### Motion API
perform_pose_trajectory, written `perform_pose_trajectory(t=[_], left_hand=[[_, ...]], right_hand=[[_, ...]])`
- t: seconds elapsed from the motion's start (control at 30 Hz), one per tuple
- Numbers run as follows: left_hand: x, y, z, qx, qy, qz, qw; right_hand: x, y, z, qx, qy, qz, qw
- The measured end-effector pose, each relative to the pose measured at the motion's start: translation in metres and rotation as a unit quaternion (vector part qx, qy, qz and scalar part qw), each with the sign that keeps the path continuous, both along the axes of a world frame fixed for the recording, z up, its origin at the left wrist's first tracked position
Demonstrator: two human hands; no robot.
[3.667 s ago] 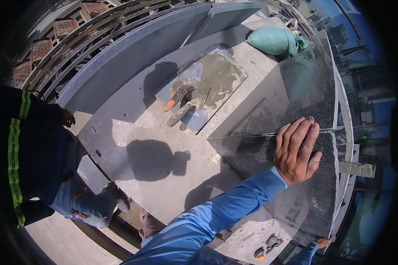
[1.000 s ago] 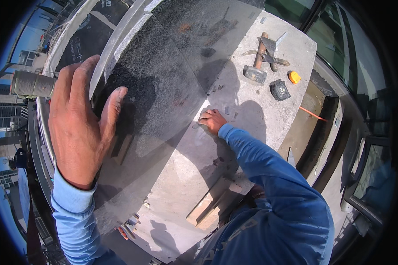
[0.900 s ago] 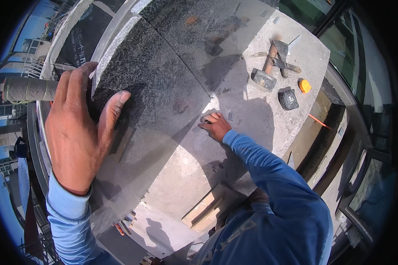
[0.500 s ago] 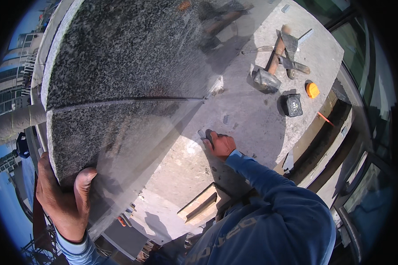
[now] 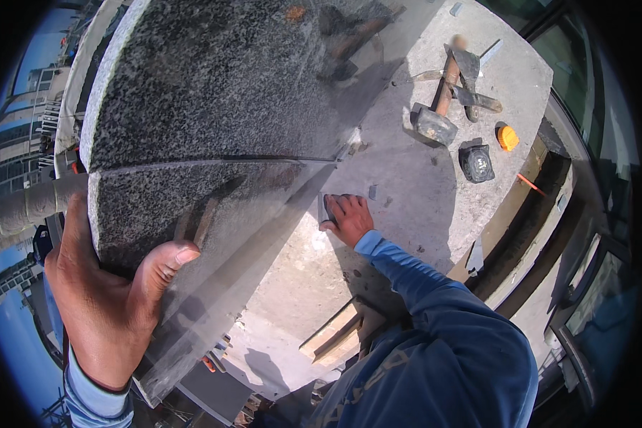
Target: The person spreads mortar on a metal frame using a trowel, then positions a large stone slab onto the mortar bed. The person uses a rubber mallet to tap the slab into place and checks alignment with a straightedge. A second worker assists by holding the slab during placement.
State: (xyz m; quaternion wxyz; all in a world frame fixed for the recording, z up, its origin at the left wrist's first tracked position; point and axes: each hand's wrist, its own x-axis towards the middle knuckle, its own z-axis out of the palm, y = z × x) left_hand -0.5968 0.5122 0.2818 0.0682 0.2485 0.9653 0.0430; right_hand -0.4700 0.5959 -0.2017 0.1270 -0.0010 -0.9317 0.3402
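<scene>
On the left stands a polished speckled granite slab [image 5: 192,93], split by a dark horizontal joint. My left hand [image 5: 103,299] grips its pale outer edge below the joint, fingers round the edge and thumb on the face. Lower centre, my right hand [image 5: 346,217] is closed on a small dark piece [image 5: 329,207] on the pale concrete surface [image 5: 392,228], just right of the slab's foot; the piece is partly hidden by my fingers. Up and right lie a hammer [image 5: 435,127] with crossed tools [image 5: 481,101], a black tape measure [image 5: 476,164] and an orange round object [image 5: 507,138].
A grey wrapped roll [image 5: 18,210] sticks out behind the slab at left. Timber strips [image 5: 332,332] and some orange-handled tools [image 5: 209,362] lie at the bottom. A recessed channel [image 5: 513,228] and dark-framed glazing [image 5: 585,107] run along the right; buildings show far left.
Earlier the view took in a mortar board, trowels and another person; it has swung round since. My left hand has moved lower along the slab's edge; my right hand has shifted slightly along the concrete.
</scene>
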Motion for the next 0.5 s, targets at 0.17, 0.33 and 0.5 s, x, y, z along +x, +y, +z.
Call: perform_pose_trajectory(t=[0.17, 0.33, 0.5], left_hand=[[-0.005, -0.023, 0.006, -0.058, 0.049, -0.061, 0.995], [-0.003, -0.021, 0.004, -0.007, 0.017, -0.04, 0.999], [0.001, -0.034, 0.008, -0.041, 0.068, -0.058, 0.995]], right_hand=[[-0.017, -0.011, 0.017, -0.001, -0.075, -0.049, 0.996], [-0.032, -0.025, 0.006, -0.017, -0.126, -0.109, 0.986], [-0.04, -0.022, -0.002, -0.01, -0.109, -0.124, 0.986]])
